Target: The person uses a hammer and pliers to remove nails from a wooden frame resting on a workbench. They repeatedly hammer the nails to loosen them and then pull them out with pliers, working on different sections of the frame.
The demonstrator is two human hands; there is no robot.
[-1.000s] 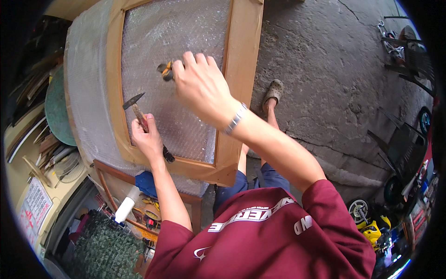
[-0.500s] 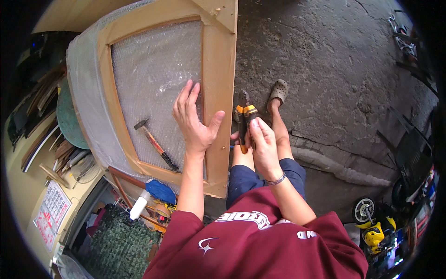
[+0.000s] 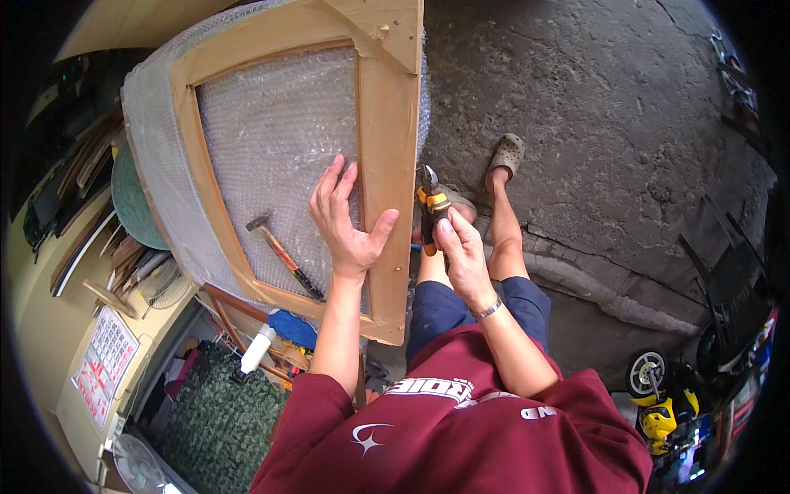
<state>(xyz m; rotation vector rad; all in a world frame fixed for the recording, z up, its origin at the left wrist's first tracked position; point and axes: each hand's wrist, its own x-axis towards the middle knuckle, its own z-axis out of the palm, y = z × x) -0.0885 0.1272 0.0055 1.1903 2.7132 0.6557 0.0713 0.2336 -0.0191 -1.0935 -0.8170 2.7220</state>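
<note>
The right hand (image 3: 466, 257) is closed around diagonal cutters (image 3: 432, 200) beside the wooden frame (image 3: 388, 148); the left hand (image 3: 350, 232), open and empty, is over it. Within the frame's opening, a hammer (image 3: 285, 259) lies on bubble wrap (image 3: 280, 107).

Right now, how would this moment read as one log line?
left hand: open, near frame | right hand: holding pliers | hammer: on bubble wrap

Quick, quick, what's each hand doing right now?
Left hand: open, fingers apart, holding nothing that shows.
Right hand: closed, holding the black-and-yellow pliers.
</note>
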